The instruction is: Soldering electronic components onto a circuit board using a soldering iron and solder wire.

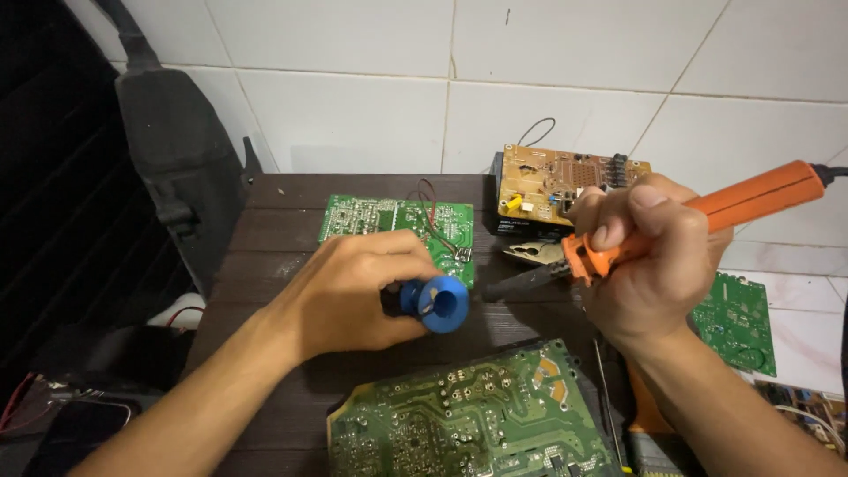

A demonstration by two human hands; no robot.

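The right hand (649,256) is closed in a full fist around the orange handle of a soldering iron (671,228). The left hand (353,287) is closed around a blue spool-shaped holder (437,303), its open round end facing right and toward the camera; whether solder wire runs out of it cannot be told. The iron's long axis runs from upper right, where the cord leaves the handle, down to lower left; its dark barrel and tip point left toward the blue holder and stop just beside it, above the dark wooden table (265,238). The tip touches no board, so no joint appears to be in work at this moment; judged from the positions, the tools are only brought together and the soldering itself remains to be done. A large green circuit board (468,420) lies near, below both hands. A smaller green board (389,221) lies far, behind the left hand. A brown board (556,181) stands far right, and another green board (738,322) lies right of the right hand.
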